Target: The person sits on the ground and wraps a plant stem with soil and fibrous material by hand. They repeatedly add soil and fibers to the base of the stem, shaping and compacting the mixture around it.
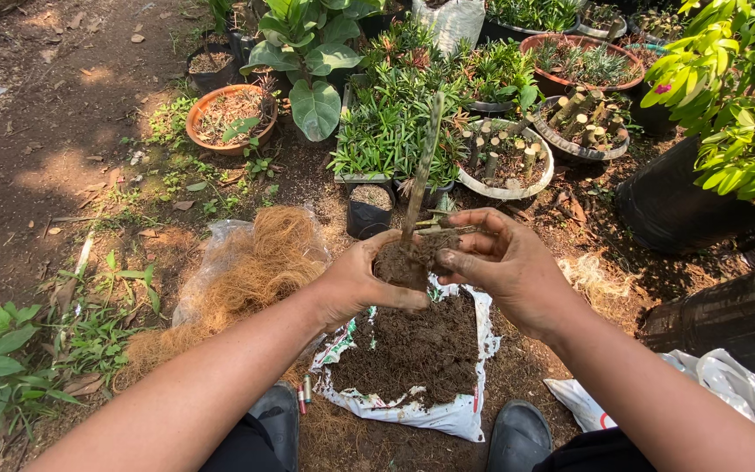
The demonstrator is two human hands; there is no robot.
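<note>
dark, crumbly soil forms a rough root ball [408, 260] at the foot of a slim, upright green-grey stem cutting [422, 166], and both hands are wrapped around it above the ground. the left hand [356, 281] cups the ball from the left and below, fingers curled closed against the soil with the thumb lying across its lower front. the right hand [504, 267] presses in from the right, fingers half bent and spread, their tips soiled and touching the top and side of the ball. the stem rises straight up between the two hands.

directly beneath the hands lies an opened white plastic sack [447, 415], spread flat on the ground and heaped with loose dark brown potting soil [412, 345]. just to its left sits a tangled heap of tan coconut fibre [251, 271] resting partly on clear plastic sheeting [216, 245]. two dark rubber shoes [517, 433] show at the lower edge, one at either side of the sack's near end.

further back, a small black plastic grow bag [369, 210] stands behind the hands, a terracotta-coloured round pot [229, 114] filled with dry soil sits to the left, and a pale round pot of cut woody stumps [507, 162] sits to the right among leafy green potted plants.
</note>
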